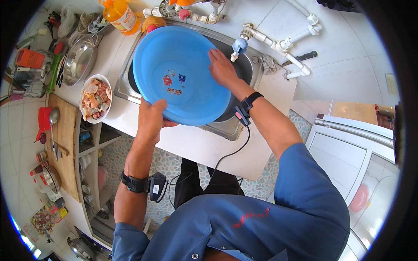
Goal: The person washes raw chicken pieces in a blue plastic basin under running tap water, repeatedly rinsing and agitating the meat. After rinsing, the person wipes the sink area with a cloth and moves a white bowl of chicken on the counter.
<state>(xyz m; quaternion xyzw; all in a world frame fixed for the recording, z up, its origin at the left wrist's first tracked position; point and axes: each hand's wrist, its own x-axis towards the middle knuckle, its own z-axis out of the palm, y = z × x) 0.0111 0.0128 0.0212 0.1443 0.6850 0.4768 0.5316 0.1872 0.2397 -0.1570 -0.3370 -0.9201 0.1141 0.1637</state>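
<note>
A blue plastic basin with small printed cartoon figures on its bottom is held tilted over a stainless steel sink. Its inside faces me, and I see no water or objects in it. My left hand grips the near-left rim, thumb inside and fingers underneath. My right hand lies against the inner wall by the right rim, fingers close together; whether it also grips the rim cannot be made out. Just beyond that hand, a tap with a blue handle juts from the wall pipe.
Left of the sink stand a white bowl of raw meat pieces, a steel basin and an orange bottle. A wooden board bears a ladle and a cleaver. A knife rests behind the right-hand pipe.
</note>
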